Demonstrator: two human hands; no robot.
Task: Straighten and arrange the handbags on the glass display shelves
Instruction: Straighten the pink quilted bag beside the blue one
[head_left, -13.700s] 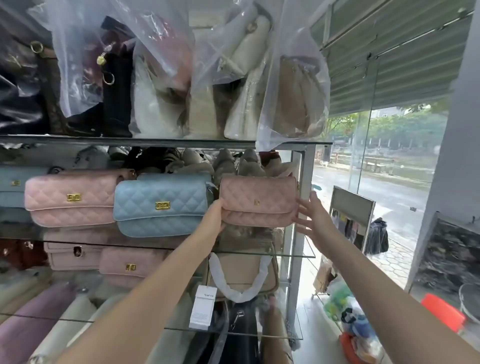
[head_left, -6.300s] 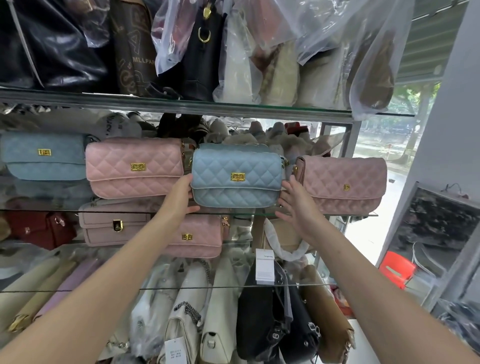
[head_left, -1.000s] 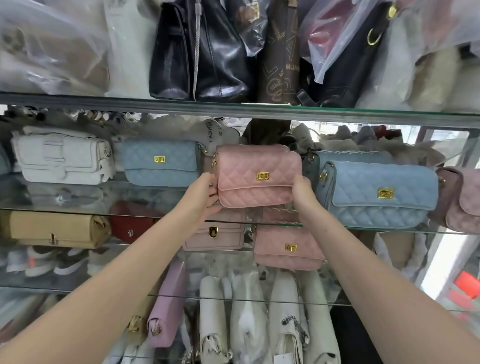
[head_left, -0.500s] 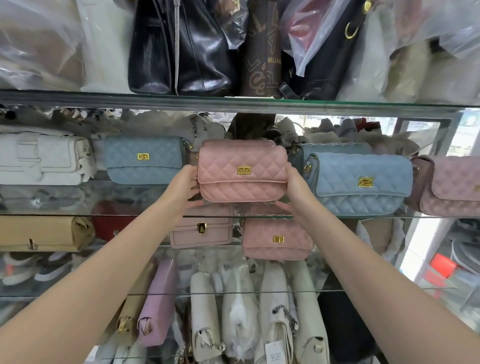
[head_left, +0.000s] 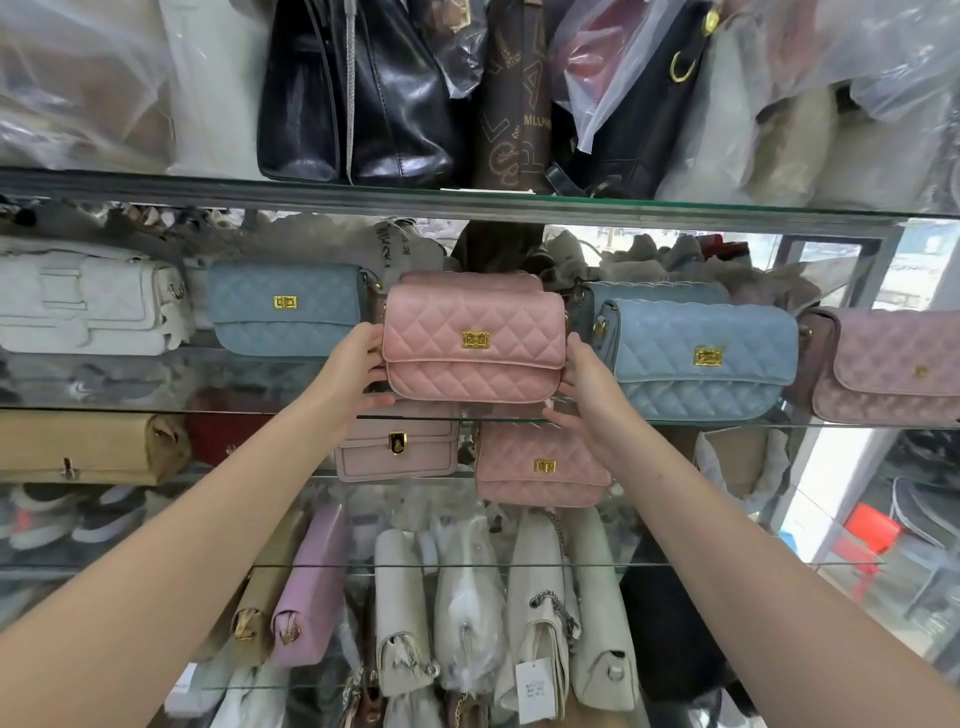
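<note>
A pink handbag (head_left: 472, 343), gripped at its ends by the left hand (head_left: 358, 364) and right hand (head_left: 582, 384), seemingly sits on the glass shelf (head_left: 249, 410); next, line it up with the blue handbag (head_left: 696, 358).

Holding a pink quilted handbag (head_left: 474, 343) upright by both ends: left hand (head_left: 353, 369) curled round the left end, right hand (head_left: 584, 387) round the right end, thumbs low near the bottom edge. Placed at the front of a glass shelf (head_left: 727, 423), gold clasp facing out, between a blue handbag (head_left: 285, 309) set further back on the left and a second blue handbag (head_left: 701, 358) just beside on the right. Beyond those, a white handbag (head_left: 83, 301) at far left and a mauve handbag (head_left: 893, 369) at far right. Underneath, a pale pink flap bag (head_left: 397, 449) beside a smaller pink quilted bag (head_left: 540, 465). Overhead, a black leather bag (head_left: 358, 88) among plastic-wrapped ones.
</note>
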